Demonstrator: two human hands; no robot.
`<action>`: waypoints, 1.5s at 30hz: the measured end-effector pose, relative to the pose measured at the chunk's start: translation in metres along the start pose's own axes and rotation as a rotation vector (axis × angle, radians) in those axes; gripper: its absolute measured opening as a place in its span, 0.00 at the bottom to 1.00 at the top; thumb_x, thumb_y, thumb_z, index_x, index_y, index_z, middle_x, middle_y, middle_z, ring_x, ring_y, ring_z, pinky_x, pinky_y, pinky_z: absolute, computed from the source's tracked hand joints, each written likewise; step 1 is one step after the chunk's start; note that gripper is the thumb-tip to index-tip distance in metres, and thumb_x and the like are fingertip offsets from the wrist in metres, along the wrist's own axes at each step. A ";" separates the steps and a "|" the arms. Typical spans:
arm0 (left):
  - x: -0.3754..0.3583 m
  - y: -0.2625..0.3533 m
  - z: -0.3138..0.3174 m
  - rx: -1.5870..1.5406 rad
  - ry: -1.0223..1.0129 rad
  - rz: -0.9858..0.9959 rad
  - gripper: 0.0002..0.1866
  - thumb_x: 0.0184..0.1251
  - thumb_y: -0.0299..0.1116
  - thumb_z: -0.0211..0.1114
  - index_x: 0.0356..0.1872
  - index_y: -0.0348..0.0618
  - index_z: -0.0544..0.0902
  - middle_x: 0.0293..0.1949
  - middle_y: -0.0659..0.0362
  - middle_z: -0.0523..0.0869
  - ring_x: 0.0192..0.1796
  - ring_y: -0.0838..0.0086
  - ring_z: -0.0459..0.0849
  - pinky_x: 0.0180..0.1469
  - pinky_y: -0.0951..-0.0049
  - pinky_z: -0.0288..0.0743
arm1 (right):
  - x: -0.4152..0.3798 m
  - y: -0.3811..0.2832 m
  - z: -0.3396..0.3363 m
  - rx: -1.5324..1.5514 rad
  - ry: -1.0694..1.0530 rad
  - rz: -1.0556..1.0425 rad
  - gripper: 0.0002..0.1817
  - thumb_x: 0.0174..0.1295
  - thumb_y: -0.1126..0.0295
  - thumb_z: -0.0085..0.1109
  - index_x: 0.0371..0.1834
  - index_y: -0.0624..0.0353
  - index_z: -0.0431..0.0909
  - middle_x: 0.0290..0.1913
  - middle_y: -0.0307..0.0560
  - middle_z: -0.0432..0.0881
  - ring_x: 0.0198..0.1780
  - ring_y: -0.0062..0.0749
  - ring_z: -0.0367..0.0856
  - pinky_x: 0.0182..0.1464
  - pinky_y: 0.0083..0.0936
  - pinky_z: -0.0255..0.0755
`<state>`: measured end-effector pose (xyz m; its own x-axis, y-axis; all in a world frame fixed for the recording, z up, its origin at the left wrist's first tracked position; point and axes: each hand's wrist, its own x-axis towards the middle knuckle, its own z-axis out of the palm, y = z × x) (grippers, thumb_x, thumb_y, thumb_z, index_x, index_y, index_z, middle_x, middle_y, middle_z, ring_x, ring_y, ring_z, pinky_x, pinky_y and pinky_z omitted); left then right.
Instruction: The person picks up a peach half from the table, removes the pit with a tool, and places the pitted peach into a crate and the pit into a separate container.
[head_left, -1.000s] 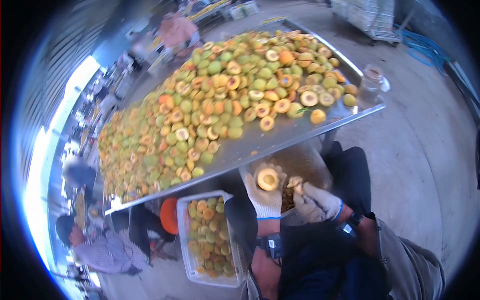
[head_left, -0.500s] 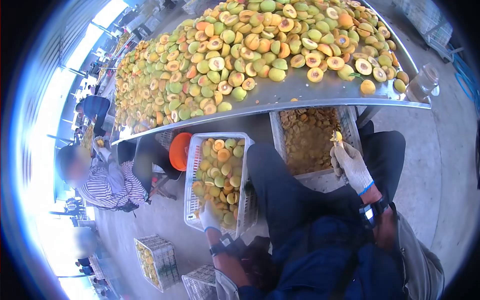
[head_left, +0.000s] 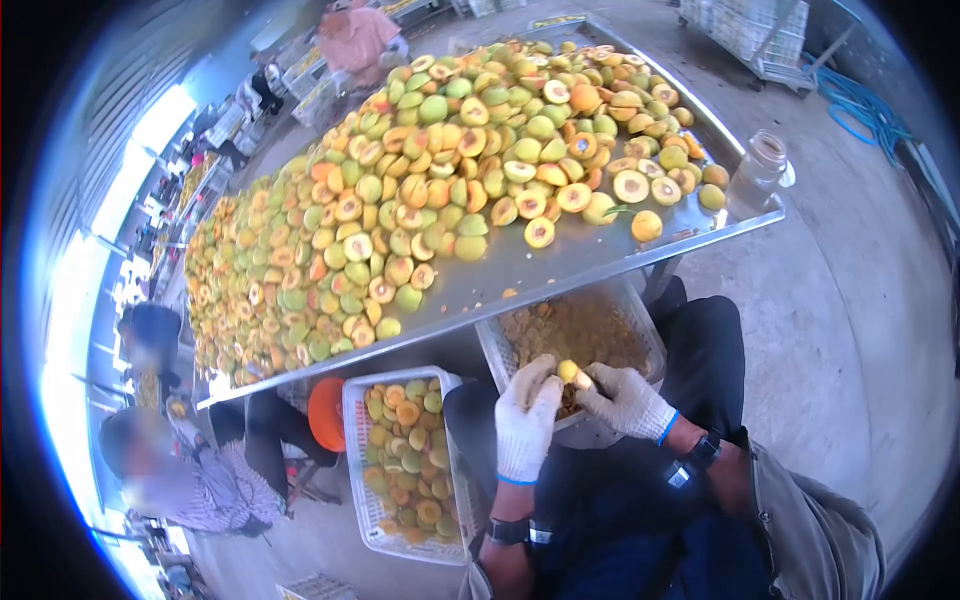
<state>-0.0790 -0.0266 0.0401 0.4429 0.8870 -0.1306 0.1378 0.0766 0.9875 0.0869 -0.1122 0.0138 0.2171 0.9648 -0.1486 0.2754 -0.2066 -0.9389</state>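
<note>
My right hand [head_left: 628,400], in a knitted white glove, is closed with a small yellow piece [head_left: 568,371] at its fingertips; it is too small to tell whether it is fruit or part of a tool. My left hand [head_left: 528,418], gloved too, is beside it with bent fingers and thumb apart, and nothing shows between them. Both are over the near edge of a white crate [head_left: 655,345] of brownish pieces. Halved yellow-green fruits, seemingly apricots or peaches [head_left: 400,215], are heaped on the metal table [head_left: 480,290] beyond.
A white crate [head_left: 355,510] of halved fruit stands on the floor at my left, by an orange bucket [head_left: 326,414]. A clear jar [head_left: 760,170] is at the table's right corner. A co-worker in stripes [head_left: 215,490] sits left; another person [head_left: 355,40] is behind the table.
My left hand has come up out of the fruit crate and over beside my right hand. My right hand has moved left and down in view, still holding the yellow piece. The view has turned.
</note>
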 end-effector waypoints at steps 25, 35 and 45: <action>0.028 -0.021 0.052 -0.265 -0.061 -0.297 0.20 0.76 0.29 0.59 0.63 0.31 0.82 0.45 0.55 0.88 0.35 0.77 0.82 0.39 0.77 0.79 | 0.000 0.024 -0.042 0.879 -0.435 0.453 0.22 0.81 0.44 0.51 0.44 0.52 0.79 0.25 0.29 0.71 0.19 0.11 0.65 0.18 0.14 0.59; 0.028 -0.032 0.051 -0.741 -0.230 -0.222 0.28 0.78 0.32 0.59 0.74 0.28 0.70 0.64 0.43 0.82 0.65 0.55 0.83 0.68 0.60 0.78 | -0.002 0.035 -0.025 1.493 -0.631 0.512 0.22 0.83 0.44 0.48 0.45 0.52 0.75 0.23 0.26 0.63 0.16 0.10 0.57 0.14 0.12 0.51; 0.090 0.007 0.049 -0.074 0.317 -0.011 0.24 0.83 0.45 0.57 0.59 0.30 0.84 0.46 0.52 0.90 0.44 0.69 0.87 0.48 0.70 0.81 | 0.013 0.027 -0.030 1.370 -0.242 0.568 0.22 0.83 0.44 0.45 0.40 0.50 0.74 0.19 0.29 0.68 0.13 0.17 0.62 0.14 0.17 0.57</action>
<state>0.0052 0.0312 0.0308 0.1425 0.9827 -0.1187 0.0713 0.1094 0.9914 0.1250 -0.1100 -0.0044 -0.2025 0.8417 -0.5005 -0.8846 -0.3765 -0.2752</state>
